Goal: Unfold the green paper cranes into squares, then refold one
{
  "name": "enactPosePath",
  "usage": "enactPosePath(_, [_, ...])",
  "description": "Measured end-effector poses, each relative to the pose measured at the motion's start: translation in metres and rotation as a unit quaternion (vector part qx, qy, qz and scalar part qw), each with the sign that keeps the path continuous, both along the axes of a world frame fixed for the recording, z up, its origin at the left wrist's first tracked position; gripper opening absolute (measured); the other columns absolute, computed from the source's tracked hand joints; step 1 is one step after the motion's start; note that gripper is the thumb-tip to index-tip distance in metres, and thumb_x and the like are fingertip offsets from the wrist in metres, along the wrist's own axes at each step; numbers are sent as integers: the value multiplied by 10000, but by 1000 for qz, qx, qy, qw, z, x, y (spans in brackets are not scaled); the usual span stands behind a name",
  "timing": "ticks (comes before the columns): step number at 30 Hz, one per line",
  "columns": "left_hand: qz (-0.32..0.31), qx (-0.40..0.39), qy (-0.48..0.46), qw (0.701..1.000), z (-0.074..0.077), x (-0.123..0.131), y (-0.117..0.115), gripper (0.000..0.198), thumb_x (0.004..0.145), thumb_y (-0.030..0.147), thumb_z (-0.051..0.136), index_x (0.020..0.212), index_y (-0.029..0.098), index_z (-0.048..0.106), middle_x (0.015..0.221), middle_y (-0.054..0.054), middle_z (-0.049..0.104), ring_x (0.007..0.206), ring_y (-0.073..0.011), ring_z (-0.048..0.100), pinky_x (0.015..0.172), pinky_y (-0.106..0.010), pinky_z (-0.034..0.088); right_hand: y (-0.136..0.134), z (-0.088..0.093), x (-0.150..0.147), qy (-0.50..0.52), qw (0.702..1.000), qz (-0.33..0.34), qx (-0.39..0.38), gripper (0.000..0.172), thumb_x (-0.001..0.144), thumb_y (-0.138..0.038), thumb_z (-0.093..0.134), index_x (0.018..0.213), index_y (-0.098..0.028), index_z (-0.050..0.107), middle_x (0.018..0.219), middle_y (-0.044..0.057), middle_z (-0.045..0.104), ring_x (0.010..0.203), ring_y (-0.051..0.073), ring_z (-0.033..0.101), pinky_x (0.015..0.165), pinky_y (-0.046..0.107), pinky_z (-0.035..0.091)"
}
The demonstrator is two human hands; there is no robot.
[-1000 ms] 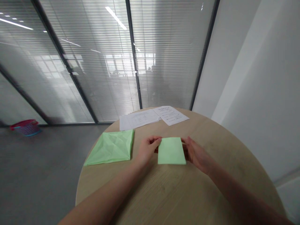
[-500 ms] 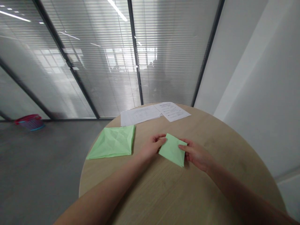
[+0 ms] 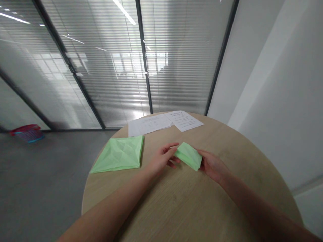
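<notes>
A small folded piece of green paper (image 3: 188, 155) is held over the table, tilted so that its layered near edge shows. My right hand (image 3: 212, 166) grips its right end, with the fingers partly hidden behind it. At its left corner is my left hand (image 3: 165, 158), fingers apart, with the thumb at or just touching the paper's edge. To the left, a larger folded green sheet (image 3: 121, 153) with crease lines lies flat on the table, touched by neither hand.
The round wooden table (image 3: 174, 205) carries printed white sheets (image 3: 151, 124) at its far edge. Beyond stands a glass partition with blinds (image 3: 121, 94). A white wall (image 3: 277, 101) rises at the right. On the floor at far left sits a red and blue basket (image 3: 28, 133).
The small green paper has tipped, showing its near side and looking narrower. My left fingers have loosened and spread at its left corner. My right hand keeps hold.
</notes>
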State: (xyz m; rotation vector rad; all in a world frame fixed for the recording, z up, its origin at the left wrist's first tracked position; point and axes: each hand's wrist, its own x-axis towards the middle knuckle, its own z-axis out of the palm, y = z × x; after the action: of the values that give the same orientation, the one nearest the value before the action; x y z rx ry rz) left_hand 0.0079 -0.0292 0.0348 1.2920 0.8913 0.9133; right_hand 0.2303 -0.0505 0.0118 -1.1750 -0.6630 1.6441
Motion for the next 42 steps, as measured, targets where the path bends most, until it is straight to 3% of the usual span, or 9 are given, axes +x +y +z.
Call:
enactPosePath(5, [-21, 28, 13, 999, 0, 0, -1, 652, 818, 525, 787, 1344, 183, 611, 1049, -104, 740, 731, -166, 720, 533, -237, 558, 4, -2, 1, 34, 999, 27, -3, 266, 956, -254, 595, 1160, -160, 738, 1125, 80, 757, 819, 139, 706, 665, 224, 556])
enactPosePath(9, [-11, 45, 38, 998, -2, 2, 1, 553, 837, 511, 766, 1257, 168, 660, 903, -71, 743, 667, -142, 691, 535, -222, 537, 3, -3, 0, 48, 998, 41, -12, 237, 960, -241, 605, 1131, -156, 745, 1165, 84, 753, 863, 137, 717, 710, 214, 581])
enactPosePath(15, [-7, 44, 28, 999, -1, 3, 0, 519, 808, 472, 795, 1204, 173, 646, 832, -39, 721, 628, -138, 677, 541, -230, 535, -1, 3, -2, 53, 997, 44, -29, 218, 968, -214, 594, 1106, -162, 754, 954, 56, 762, 647, 106, 655, 511, 181, 510])
enactPosePath(20, [-13, 70, 40, 997, -3, 4, -1, 394, 851, 530, 739, 961, 156, 690, 769, -36, 687, 646, -136, 649, 580, -242, 546, -5, 6, -2, 61, 996, 48, -44, 235, 955, -182, 593, 1150, -197, 723, 807, 14, 711, 530, 93, 592, 437, 181, 468])
enactPosePath(28, [-32, 75, 86, 993, -6, 4, -7, 519, 942, 648, 551, 1077, 201, 778, 905, -61, 699, 728, -163, 625, 601, -256, 552, -4, -3, -1, 56, 994, 77, -52, 189, 944, -229, 616, 1067, -156, 739, 841, 59, 734, 572, 114, 614, 452, 192, 467])
enactPosePath(33, [3, 31, 79, 996, -6, 4, -4, 614, 965, 694, 441, 1027, 173, 760, 906, -82, 703, 788, -198, 651, 613, -275, 548, -4, -6, 0, 21, 996, 79, 39, 330, 911, -308, 664, 1223, -213, 714, 1134, 89, 754, 838, 175, 717, 640, 247, 581])
enactPosePath(35, [12, 20, 69, 997, -8, 3, 1, 590, 952, 690, 465, 1019, 168, 732, 946, -88, 710, 807, -202, 663, 613, -276, 536, -4, -8, 1, -41, 993, 61, 87, 425, 866, -313, 719, 1282, -232, 691, 1110, 82, 758, 808, 184, 713, 617, 260, 587])
enactPosePath(39, [29, 56, 79, 995, -14, 0, 12, 385, 804, 414, 767, 1081, 166, 667, 886, -44, 688, 723, -157, 638, 626, -253, 492, -2, -12, 3, -172, 972, 25, 160, 480, 787, -280, 798, 1256, -238, 704, 932, 50, 762, 665, 171, 675, 499, 241, 555])
enactPosePath(42, [34, 113, 136, 984, -17, -1, 14, 405, 744, 163, 739, 1141, 163, 659, 872, -35, 697, 739, -157, 642, 679, -268, 496, -2, -14, 2, -245, 952, 29, 184, 535, 753, -236, 811, 1275, -258, 700, 949, 40, 765, 634, 153, 656, 463, 220, 527])
